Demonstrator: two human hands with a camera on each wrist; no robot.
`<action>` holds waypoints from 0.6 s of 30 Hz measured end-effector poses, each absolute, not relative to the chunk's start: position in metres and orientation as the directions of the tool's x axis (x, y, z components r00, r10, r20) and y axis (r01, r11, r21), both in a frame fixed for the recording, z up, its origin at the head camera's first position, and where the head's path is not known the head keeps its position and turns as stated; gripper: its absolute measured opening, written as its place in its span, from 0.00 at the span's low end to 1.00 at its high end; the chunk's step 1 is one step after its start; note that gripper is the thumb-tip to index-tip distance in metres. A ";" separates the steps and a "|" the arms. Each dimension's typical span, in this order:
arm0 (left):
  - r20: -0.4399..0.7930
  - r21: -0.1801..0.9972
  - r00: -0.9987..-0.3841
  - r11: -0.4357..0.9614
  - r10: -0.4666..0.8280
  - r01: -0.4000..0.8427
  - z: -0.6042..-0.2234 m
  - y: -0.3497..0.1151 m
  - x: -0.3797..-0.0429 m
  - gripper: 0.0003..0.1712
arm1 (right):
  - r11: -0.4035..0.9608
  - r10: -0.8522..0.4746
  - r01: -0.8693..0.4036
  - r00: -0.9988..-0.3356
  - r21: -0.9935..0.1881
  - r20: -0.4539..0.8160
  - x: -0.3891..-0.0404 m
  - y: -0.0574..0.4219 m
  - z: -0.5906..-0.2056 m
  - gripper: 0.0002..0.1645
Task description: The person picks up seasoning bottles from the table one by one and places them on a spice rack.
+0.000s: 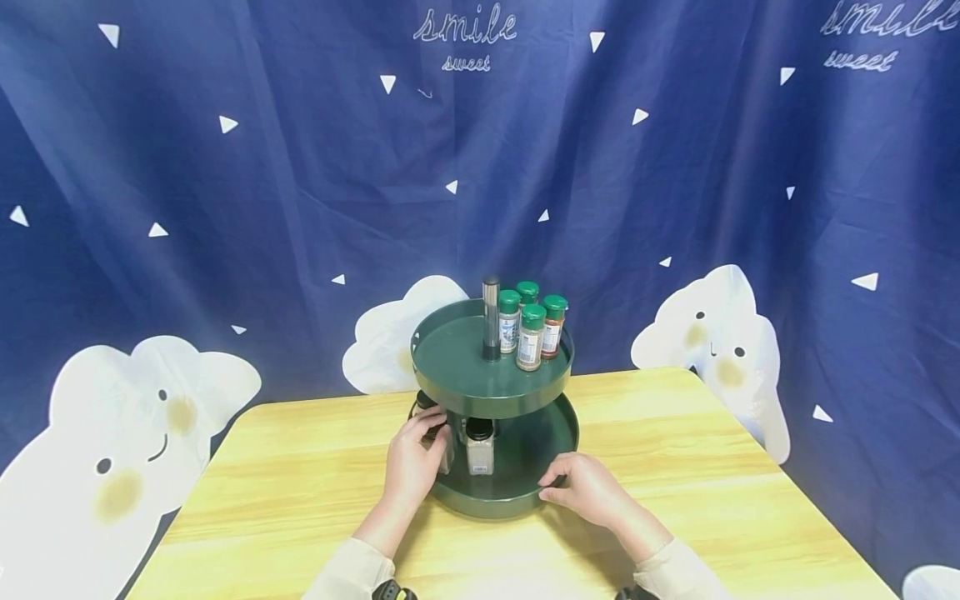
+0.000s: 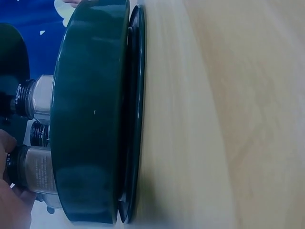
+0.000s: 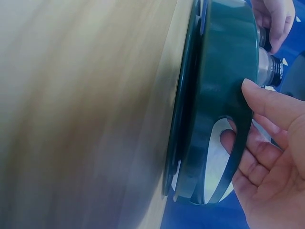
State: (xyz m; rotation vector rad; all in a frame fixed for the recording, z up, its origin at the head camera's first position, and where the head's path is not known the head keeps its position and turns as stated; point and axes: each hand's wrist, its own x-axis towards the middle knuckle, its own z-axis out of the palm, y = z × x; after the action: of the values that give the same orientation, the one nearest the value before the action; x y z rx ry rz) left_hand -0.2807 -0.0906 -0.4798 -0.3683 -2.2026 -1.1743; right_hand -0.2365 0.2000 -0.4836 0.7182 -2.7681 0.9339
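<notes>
A dark green two-tier turntable rack stands on the table. My left hand (image 1: 411,462) is at the left of its lower tier (image 1: 487,506); its fingers grip a clear spice jar (image 2: 39,169) by the black cap. Beside that jar, another black-capped jar (image 1: 480,457) with pale contents stands upright on the same tier, and more black caps show behind. My right hand (image 1: 591,492) pinches the front-right rim of the lower tier. In the right wrist view the thumb lies on the outer wall, and fingers reach around the edge at an oval cutout (image 3: 219,152).
On the upper tier (image 1: 450,358), several green-capped spice bottles (image 1: 529,348) stand right of the central metal post (image 1: 491,321). This tier overhangs the jars below. The wooden table (image 1: 300,483) extends to both sides, with a blue patterned curtain (image 1: 300,167) behind.
</notes>
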 end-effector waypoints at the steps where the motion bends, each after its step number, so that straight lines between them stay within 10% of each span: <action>1: 0.627 0.653 -0.778 0.568 -0.037 0.500 -0.480 -0.091 -0.281 0.08 | 0.696 -0.395 -0.476 -0.879 -0.537 0.267 -0.236 0.200 -0.483 0.04; 18: 0.633 0.631 -0.774 0.596 -0.026 0.496 -0.476 -0.093 -0.277 0.10 | 0.701 -0.393 -0.475 -0.880 -0.532 0.267 -0.233 0.198 -0.479 0.05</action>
State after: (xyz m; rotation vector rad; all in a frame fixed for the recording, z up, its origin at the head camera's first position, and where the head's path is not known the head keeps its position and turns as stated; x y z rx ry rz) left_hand -0.2771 -0.0929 -0.4761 -0.3707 -2.2215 -1.1306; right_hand -0.2331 0.1976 -0.4793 0.7110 -2.7733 0.9226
